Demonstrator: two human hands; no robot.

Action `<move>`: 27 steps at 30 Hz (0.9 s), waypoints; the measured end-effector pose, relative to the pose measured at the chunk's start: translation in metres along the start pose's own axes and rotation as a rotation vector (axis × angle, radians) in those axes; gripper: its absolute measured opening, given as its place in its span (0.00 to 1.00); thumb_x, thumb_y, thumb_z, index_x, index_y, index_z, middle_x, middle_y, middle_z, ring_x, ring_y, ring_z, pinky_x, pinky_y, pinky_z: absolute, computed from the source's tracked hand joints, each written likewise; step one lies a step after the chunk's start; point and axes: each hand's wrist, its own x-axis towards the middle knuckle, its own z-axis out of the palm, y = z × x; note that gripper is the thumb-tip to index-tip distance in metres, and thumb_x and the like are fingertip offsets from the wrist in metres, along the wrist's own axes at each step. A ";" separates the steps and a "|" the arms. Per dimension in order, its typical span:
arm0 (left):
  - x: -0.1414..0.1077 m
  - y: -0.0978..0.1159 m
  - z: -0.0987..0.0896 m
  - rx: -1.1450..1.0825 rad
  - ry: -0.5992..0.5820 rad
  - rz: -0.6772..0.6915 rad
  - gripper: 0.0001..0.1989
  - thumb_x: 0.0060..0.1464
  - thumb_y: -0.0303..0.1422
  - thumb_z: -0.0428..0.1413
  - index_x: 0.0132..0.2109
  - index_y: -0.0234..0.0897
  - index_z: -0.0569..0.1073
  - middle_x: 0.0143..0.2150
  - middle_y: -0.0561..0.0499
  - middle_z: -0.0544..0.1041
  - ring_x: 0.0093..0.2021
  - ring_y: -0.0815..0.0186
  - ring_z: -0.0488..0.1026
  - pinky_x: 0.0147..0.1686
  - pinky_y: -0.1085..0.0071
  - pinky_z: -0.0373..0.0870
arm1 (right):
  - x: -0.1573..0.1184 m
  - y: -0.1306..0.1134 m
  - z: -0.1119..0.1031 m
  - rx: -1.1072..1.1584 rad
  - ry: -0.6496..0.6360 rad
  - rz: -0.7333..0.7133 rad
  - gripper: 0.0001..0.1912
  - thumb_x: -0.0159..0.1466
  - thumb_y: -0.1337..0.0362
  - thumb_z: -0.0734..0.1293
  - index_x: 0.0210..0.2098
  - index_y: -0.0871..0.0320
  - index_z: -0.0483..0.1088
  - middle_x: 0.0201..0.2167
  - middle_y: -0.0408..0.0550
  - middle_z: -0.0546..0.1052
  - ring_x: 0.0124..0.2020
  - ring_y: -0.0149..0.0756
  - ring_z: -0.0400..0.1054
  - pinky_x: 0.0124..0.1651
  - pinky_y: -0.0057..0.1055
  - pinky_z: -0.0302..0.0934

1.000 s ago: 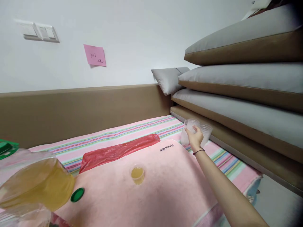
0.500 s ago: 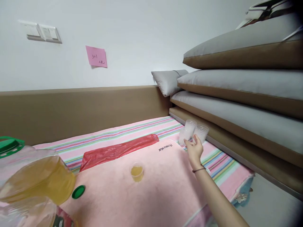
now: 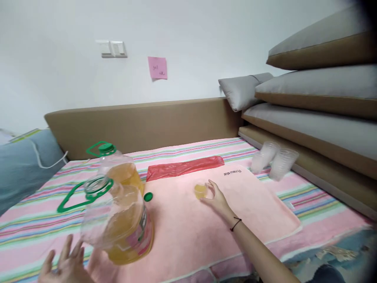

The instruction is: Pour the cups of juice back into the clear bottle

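A small clear plastic cup of yellow liquid point(image 3: 200, 191) stands on the pink towel point(image 3: 182, 224). My right hand point(image 3: 216, 198) is at the cup's right side, thumb and fingers apart in a C shape; whether they touch it I cannot tell. At the lower left, my left hand point(image 3: 66, 261) is spread with nothing in it. It is nearest to a large clear jug point(image 3: 126, 232) of amber liquid, uncapped, with a green handle. Behind that stands a second jug point(image 3: 125, 173) with a green cap on. A loose green cap point(image 3: 148, 196) lies on the towel.
Stacks of clear plastic cups point(image 3: 282, 163) lean at the right on the striped sheet point(image 3: 38, 220). A red plastic bag point(image 3: 185, 167) lies along the towel's far edge. Grey-and-brown cushions point(image 3: 318, 118) are piled at the right, and a brown padded board point(image 3: 153, 125) runs along the wall.
My right hand has moved from the stacked cups to the cup of yellow liquid. My left hand has come into view at lower left. The view has swung left, showing both jugs more fully.
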 end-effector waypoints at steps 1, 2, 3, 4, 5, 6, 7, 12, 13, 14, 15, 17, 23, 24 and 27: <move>0.003 -0.006 -0.001 -0.092 0.066 -0.029 0.27 0.46 0.39 0.60 0.52 0.51 0.60 0.63 0.49 0.69 0.62 0.54 0.68 0.65 0.42 0.54 | 0.002 0.002 0.009 0.029 0.010 -0.003 0.43 0.40 0.59 0.78 0.55 0.54 0.65 0.56 0.58 0.74 0.59 0.52 0.68 0.63 0.51 0.58; 0.004 -0.011 -0.002 -0.137 0.079 -0.057 0.29 0.44 0.40 0.61 0.52 0.49 0.59 0.62 0.46 0.70 0.61 0.53 0.69 0.65 0.41 0.53 | 0.003 0.003 0.016 0.051 0.017 -0.007 0.40 0.41 0.59 0.78 0.53 0.54 0.66 0.55 0.58 0.75 0.58 0.53 0.69 0.62 0.51 0.60; 0.005 -0.015 -0.003 -0.152 0.060 -0.070 0.30 0.44 0.41 0.61 0.53 0.47 0.59 0.62 0.44 0.69 0.61 0.53 0.69 0.66 0.42 0.52 | 0.004 0.005 0.022 0.066 0.022 -0.010 0.37 0.41 0.58 0.77 0.50 0.54 0.67 0.53 0.57 0.76 0.56 0.53 0.71 0.61 0.51 0.62; 0.004 -0.017 -0.003 -0.154 0.041 -0.078 0.31 0.45 0.42 0.61 0.54 0.46 0.58 0.62 0.42 0.69 0.61 0.54 0.69 0.66 0.42 0.52 | 0.004 0.005 0.026 0.077 0.029 -0.012 0.35 0.41 0.58 0.77 0.48 0.54 0.68 0.52 0.56 0.77 0.55 0.53 0.72 0.60 0.51 0.63; 0.002 -0.019 -0.004 -0.151 0.016 -0.083 0.31 0.47 0.43 0.61 0.55 0.46 0.58 0.62 0.42 0.68 0.60 0.55 0.70 0.65 0.43 0.53 | 0.003 0.006 0.029 0.084 0.040 -0.012 0.33 0.41 0.58 0.77 0.46 0.54 0.69 0.50 0.55 0.78 0.53 0.53 0.73 0.59 0.52 0.63; 0.000 -0.019 -0.004 -0.152 -0.005 -0.084 0.31 0.49 0.44 0.61 0.56 0.46 0.58 0.63 0.42 0.67 0.59 0.56 0.70 0.66 0.44 0.53 | 0.002 0.006 0.031 0.087 0.052 -0.010 0.32 0.41 0.58 0.77 0.45 0.55 0.69 0.48 0.55 0.79 0.52 0.54 0.74 0.59 0.53 0.63; -0.003 -0.019 -0.005 -0.165 -0.021 -0.088 0.30 0.50 0.45 0.60 0.57 0.46 0.58 0.63 0.41 0.67 0.59 0.57 0.70 0.66 0.45 0.53 | 0.001 0.005 0.031 0.088 0.062 -0.006 0.32 0.41 0.57 0.78 0.45 0.55 0.69 0.47 0.55 0.79 0.51 0.54 0.74 0.58 0.54 0.63; -0.012 -0.020 -0.012 -0.194 -0.164 -0.108 0.32 0.51 0.49 0.60 0.58 0.45 0.59 0.63 0.39 0.66 0.58 0.55 0.70 0.62 0.50 0.61 | -0.009 -0.016 0.028 0.082 0.033 0.019 0.34 0.40 0.54 0.79 0.44 0.58 0.70 0.46 0.59 0.79 0.49 0.55 0.75 0.57 0.56 0.65; -0.013 -0.021 -0.013 -0.176 -0.219 -0.107 0.32 0.51 0.50 0.60 0.58 0.44 0.60 0.62 0.39 0.66 0.58 0.54 0.70 0.61 0.51 0.62 | -0.010 -0.025 0.028 0.076 0.014 0.018 0.34 0.41 0.54 0.80 0.45 0.58 0.71 0.47 0.59 0.79 0.50 0.55 0.74 0.57 0.56 0.65; -0.014 -0.022 -0.014 -0.158 -0.268 -0.099 0.33 0.51 0.52 0.59 0.58 0.43 0.60 0.62 0.38 0.66 0.58 0.54 0.70 0.61 0.51 0.62 | -0.010 -0.036 0.029 0.065 -0.009 0.010 0.34 0.41 0.54 0.80 0.45 0.58 0.71 0.48 0.59 0.79 0.51 0.55 0.74 0.58 0.55 0.64; -0.015 -0.023 -0.014 -0.141 -0.312 -0.086 0.34 0.51 0.52 0.59 0.59 0.42 0.59 0.62 0.38 0.66 0.60 0.53 0.68 0.62 0.51 0.62 | -0.011 -0.049 0.031 0.048 -0.043 -0.003 0.34 0.41 0.54 0.80 0.45 0.57 0.72 0.49 0.59 0.78 0.52 0.55 0.73 0.58 0.54 0.64; -0.020 -0.022 -0.014 -0.115 -0.369 -0.035 0.35 0.52 0.51 0.59 0.61 0.41 0.58 0.63 0.37 0.64 0.63 0.52 0.65 0.64 0.51 0.59 | -0.011 -0.080 0.039 0.012 -0.128 -0.047 0.34 0.43 0.53 0.80 0.48 0.57 0.73 0.51 0.57 0.78 0.54 0.55 0.72 0.59 0.53 0.63; -0.033 -0.018 -0.013 -0.070 -0.387 0.080 0.33 0.56 0.47 0.57 0.63 0.40 0.57 0.64 0.38 0.63 0.66 0.51 0.61 0.65 0.52 0.55 | -0.017 -0.178 0.087 -0.026 -0.249 -0.209 0.33 0.46 0.51 0.78 0.49 0.55 0.73 0.56 0.57 0.75 0.55 0.54 0.71 0.55 0.50 0.66; -0.034 -0.018 -0.013 -0.053 -0.392 0.092 0.34 0.56 0.46 0.58 0.63 0.39 0.56 0.64 0.38 0.63 0.66 0.51 0.61 0.66 0.52 0.55 | -0.019 -0.191 0.097 -0.009 -0.291 -0.228 0.32 0.46 0.50 0.78 0.49 0.55 0.73 0.56 0.57 0.75 0.54 0.54 0.71 0.52 0.49 0.67; -0.039 -0.020 -0.015 0.023 -0.417 0.143 0.36 0.56 0.44 0.58 0.65 0.39 0.53 0.65 0.37 0.61 0.66 0.51 0.59 0.66 0.50 0.55 | -0.027 -0.220 0.126 0.038 -0.371 -0.276 0.31 0.46 0.52 0.79 0.46 0.55 0.74 0.51 0.55 0.78 0.52 0.51 0.73 0.51 0.47 0.69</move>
